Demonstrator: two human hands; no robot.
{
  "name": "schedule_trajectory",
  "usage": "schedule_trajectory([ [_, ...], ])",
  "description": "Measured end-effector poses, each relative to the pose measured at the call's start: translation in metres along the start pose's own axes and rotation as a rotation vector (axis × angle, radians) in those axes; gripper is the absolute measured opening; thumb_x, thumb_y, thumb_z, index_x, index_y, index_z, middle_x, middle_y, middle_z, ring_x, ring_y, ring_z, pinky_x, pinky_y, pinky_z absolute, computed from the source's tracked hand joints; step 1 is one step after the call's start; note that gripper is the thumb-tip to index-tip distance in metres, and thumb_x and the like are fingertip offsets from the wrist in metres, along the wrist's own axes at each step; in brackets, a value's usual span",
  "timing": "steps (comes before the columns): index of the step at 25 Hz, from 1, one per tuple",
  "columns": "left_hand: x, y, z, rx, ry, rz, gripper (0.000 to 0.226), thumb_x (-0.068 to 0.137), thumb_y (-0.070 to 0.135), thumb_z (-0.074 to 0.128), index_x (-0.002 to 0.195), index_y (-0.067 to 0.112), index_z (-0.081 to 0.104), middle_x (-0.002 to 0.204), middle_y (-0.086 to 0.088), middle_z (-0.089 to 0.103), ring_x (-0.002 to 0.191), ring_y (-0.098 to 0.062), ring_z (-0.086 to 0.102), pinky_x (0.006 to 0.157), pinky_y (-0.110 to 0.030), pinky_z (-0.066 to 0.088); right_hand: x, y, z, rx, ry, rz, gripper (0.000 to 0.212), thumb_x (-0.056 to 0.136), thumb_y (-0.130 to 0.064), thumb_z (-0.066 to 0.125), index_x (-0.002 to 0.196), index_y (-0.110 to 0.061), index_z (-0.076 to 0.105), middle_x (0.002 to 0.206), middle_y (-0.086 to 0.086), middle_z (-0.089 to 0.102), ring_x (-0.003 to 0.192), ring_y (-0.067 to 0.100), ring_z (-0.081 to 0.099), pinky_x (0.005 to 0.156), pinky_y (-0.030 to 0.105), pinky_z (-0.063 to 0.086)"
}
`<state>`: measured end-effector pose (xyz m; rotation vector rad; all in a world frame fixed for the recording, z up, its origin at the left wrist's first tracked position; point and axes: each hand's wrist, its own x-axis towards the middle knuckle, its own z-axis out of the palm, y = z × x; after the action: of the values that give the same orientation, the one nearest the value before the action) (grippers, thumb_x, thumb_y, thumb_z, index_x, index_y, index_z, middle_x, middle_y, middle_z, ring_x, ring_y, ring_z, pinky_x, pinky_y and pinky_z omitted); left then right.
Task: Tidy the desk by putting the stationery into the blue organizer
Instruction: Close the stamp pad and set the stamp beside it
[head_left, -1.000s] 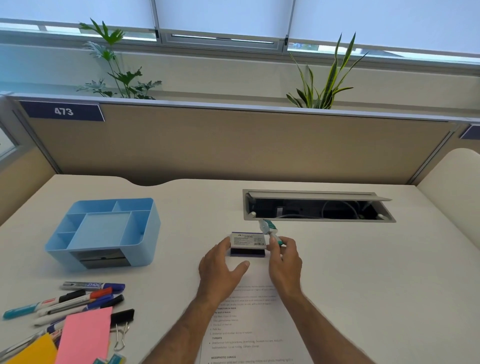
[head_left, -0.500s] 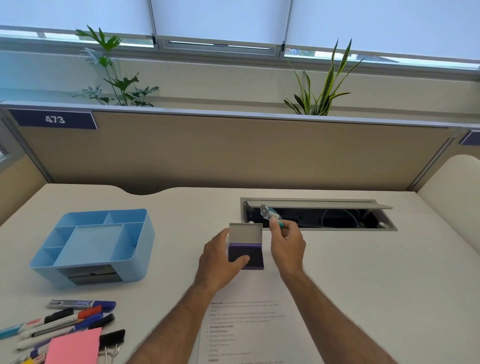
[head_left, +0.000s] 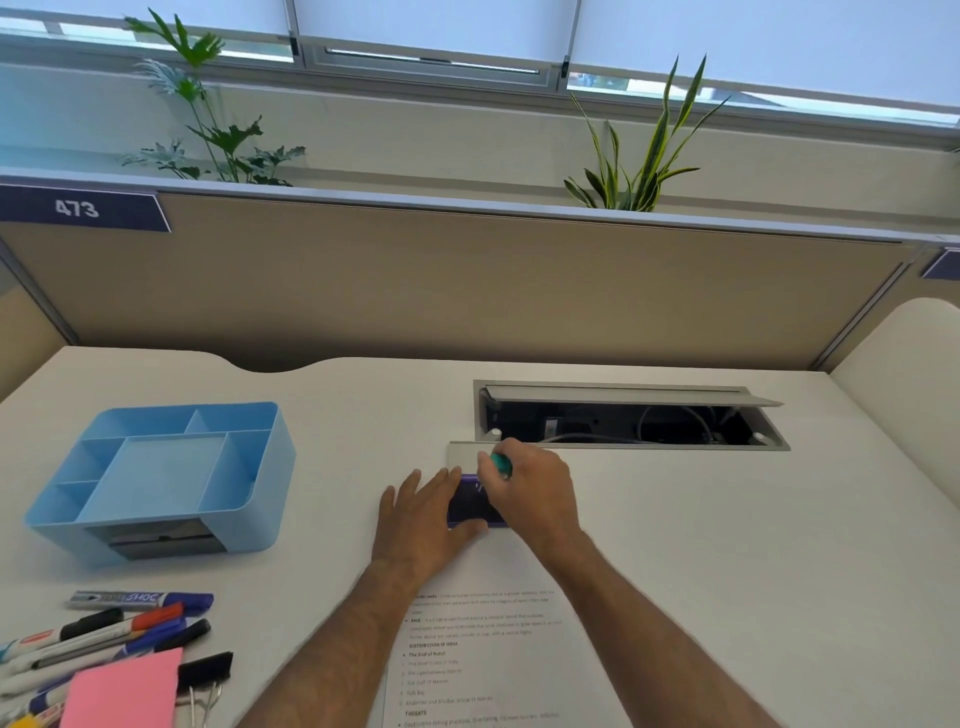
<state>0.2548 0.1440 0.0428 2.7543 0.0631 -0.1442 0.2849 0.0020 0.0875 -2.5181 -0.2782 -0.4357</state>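
A purple ink pad (head_left: 470, 501) lies open at mid-desk, its grey lid (head_left: 462, 456) flipped back flat behind it. My left hand (head_left: 423, 519) holds the pad's left side, thumb on its front edge. My right hand (head_left: 535, 488) is closed around a small teal-handled stamp (head_left: 501, 464) and presses it down onto the pad. The blue organizer (head_left: 156, 478) stands to the left, its compartments holding nothing that I can see. Several markers (head_left: 104, 631), a pink sticky pad (head_left: 122, 691) and a black binder clip (head_left: 205, 675) lie at the lower left.
A printed sheet of paper (head_left: 493, 654) lies under my forearms. An open cable tray (head_left: 628, 418) is sunk into the desk just behind my right hand. A tan partition (head_left: 467, 291) closes off the back of the desk.
The ink pad's lid went from shut to fully open and flat. My right hand brought the stamp down from above the cable tray onto the pad. My view tilted a little.
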Motion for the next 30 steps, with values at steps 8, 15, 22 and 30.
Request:
schedule_trajectory([
  [8,0.000,-0.001,0.000,-0.027,0.028,-0.002,0.069,0.086,0.070,0.048,0.145,0.039,0.030,0.151,0.011,0.043,0.147,-0.024,0.021,0.119,-0.050,0.015,0.005,-0.006,0.009,-0.031,-0.090,0.025,0.036,0.092,-0.045,0.055,0.090,-0.012,0.070,0.080,0.003,0.071,0.069,0.016,0.063,0.073,0.031,0.056],
  [15,0.000,-0.001,-0.001,-0.042,0.010,-0.012,0.069,0.085,0.072,0.047,0.144,0.040,0.031,0.151,0.011,0.043,0.148,-0.024,0.020,0.119,-0.051,0.015,0.004,-0.007,0.008,-0.045,-0.112,0.005,0.037,0.093,-0.044,0.054,0.090,-0.011,0.071,0.079,0.004,0.071,0.068,0.017,0.063,0.072,0.032,0.056],
  [22,-0.002,0.002,-0.005,-0.047,0.006,-0.015,0.067,0.085,0.071,0.045,0.144,0.041,0.032,0.151,0.011,0.043,0.148,-0.024,0.020,0.119,-0.050,0.015,0.001,-0.007,0.010,-0.094,-0.131,-0.050,0.035,0.094,-0.042,0.051,0.088,-0.012,0.067,0.076,0.003,0.068,0.064,0.018,0.059,0.064,0.033,0.054],
  [30,-0.001,-0.001,0.000,-0.050,0.010,-0.013,0.062,0.090,0.064,0.046,0.144,0.038,0.033,0.153,0.014,0.039,0.148,-0.023,0.018,0.120,-0.049,0.013,-0.013,-0.008,0.015,-0.302,-0.260,-0.098,0.024,0.101,-0.040,0.033,0.093,-0.021,0.045,0.074,-0.001,0.059,0.057,0.020,0.056,0.052,0.031,0.048],
])
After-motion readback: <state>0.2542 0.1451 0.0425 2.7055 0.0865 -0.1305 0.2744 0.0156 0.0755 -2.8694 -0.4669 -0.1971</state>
